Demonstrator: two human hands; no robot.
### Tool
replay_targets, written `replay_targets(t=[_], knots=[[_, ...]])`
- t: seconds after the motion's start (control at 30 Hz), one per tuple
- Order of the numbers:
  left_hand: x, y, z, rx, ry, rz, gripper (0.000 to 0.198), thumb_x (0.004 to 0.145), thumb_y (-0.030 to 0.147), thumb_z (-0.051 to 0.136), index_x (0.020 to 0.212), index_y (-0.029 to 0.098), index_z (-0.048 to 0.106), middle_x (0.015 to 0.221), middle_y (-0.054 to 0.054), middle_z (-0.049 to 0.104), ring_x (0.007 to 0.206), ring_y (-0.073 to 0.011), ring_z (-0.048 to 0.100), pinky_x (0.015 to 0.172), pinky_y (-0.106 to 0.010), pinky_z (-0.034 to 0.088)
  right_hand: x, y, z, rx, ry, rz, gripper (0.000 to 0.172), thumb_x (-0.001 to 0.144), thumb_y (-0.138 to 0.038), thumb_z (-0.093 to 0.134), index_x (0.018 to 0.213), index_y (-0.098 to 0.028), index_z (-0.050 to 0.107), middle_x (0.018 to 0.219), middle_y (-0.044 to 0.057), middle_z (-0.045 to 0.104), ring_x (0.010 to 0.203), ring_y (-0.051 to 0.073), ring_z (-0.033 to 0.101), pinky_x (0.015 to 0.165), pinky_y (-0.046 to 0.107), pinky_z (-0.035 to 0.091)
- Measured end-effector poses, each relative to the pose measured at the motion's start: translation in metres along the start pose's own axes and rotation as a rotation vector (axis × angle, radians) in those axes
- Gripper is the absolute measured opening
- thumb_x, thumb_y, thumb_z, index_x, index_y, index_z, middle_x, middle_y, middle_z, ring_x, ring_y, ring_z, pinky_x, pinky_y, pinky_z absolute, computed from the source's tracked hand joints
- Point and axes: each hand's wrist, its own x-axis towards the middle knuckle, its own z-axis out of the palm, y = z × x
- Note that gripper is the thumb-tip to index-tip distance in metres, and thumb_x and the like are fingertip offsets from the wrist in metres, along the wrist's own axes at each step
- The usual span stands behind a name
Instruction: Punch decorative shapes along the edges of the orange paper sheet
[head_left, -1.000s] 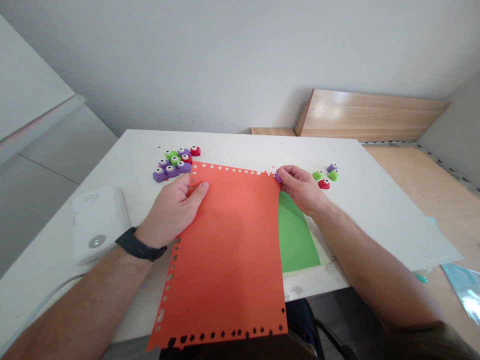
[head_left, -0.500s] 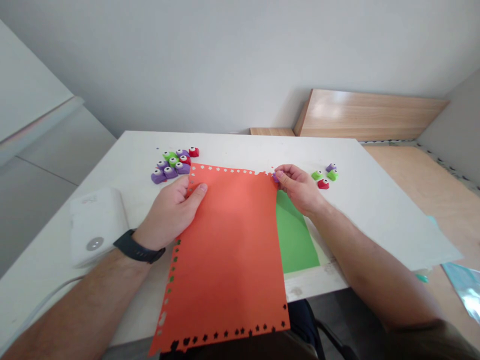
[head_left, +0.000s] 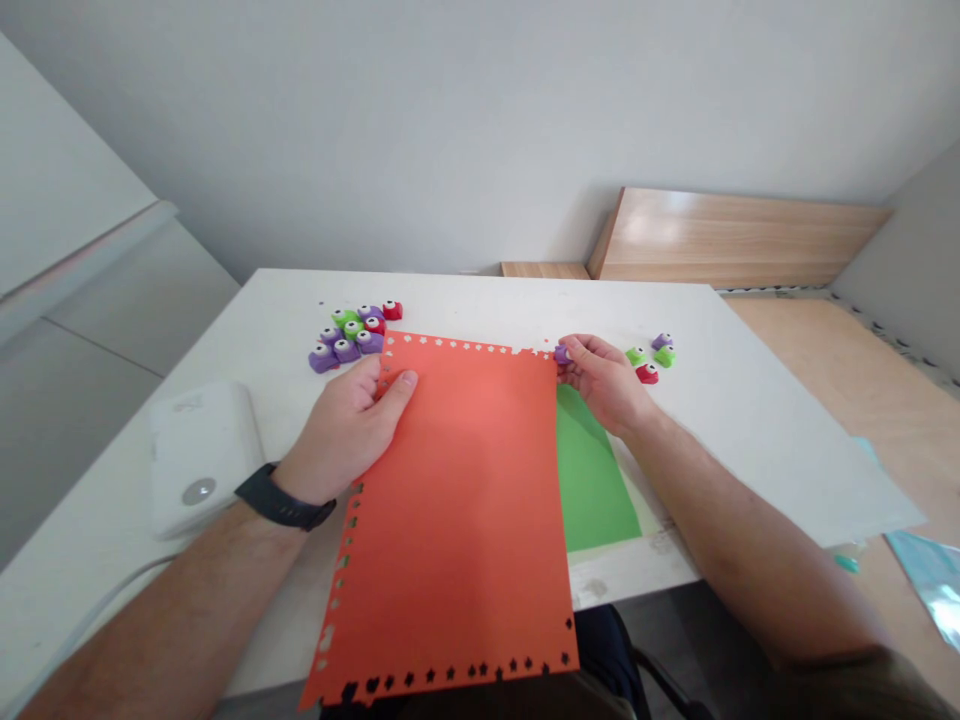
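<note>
R hand (head_left: 604, 385) pinching purple punch (head_left: 562, 354) on orange sheet (head_left: 465, 510) edge; L hand (head_left: 343, 430) holds sheet.

Both hands (head_left: 345, 430) (head_left: 606, 385) bare, no gloves, no rings that I can spot. Black watch or fitness band (head_left: 285, 497) on left wrist, wide strap, face hidden. Forearms (head_left: 172, 600) (head_left: 750, 540) bare too. Dark olive-brown sleeve (head_left: 862, 690) just showing at right elbow. Dark trousers (head_left: 607, 660) down at bottom of view.
</note>
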Motion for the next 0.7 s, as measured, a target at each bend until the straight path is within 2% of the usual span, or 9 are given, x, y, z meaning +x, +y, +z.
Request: replay_targets(t=[0.1,0.43,0.7], knots=[[0.0008,-0.0013,-0.0012,-0.010,-0.047,-0.025,0.043,0.096,0.056,0.057,0.122,0.022,0.065,0.123,-0.007,0.076,0.102,-0.0273,0.073,0.088,-0.040,0.059,-0.0004,-0.0014,-0.0001,0.014,0.004,-0.002,0.031,0.081,-0.047,0.082,0.088,-0.021,0.069,0.088,0.004,0.069,0.075,0.016,0.062,0.072,0.032,0.052],[-0.0002,0.0006,0.0002,-0.074,-0.022,-0.039,0.049,0.093,0.059,0.060,0.131,0.028,0.066,0.125,-0.004,0.075,0.106,-0.0300,0.072,0.092,-0.042,0.060,-0.0030,-0.0044,0.0030,0.014,0.017,0.016,0.034,0.079,-0.052,0.082,0.089,-0.022,0.067,0.090,0.004,0.069,0.076,0.016,0.062,0.072,0.033,0.052],[-0.0001,0.0002,-0.0002,-0.120,-0.043,-0.010,0.043,0.098,0.053,0.057,0.133,0.030,0.066,0.134,-0.003,0.071,0.108,-0.0259,0.072,0.101,-0.044,0.056,-0.0068,-0.0041,0.0032,0.053,-0.010,0.007,0.025,0.087,-0.044,0.078,0.092,-0.020,0.070,0.090,0.005,0.068,0.078,0.016,0.062,0.074,0.033,0.052]])
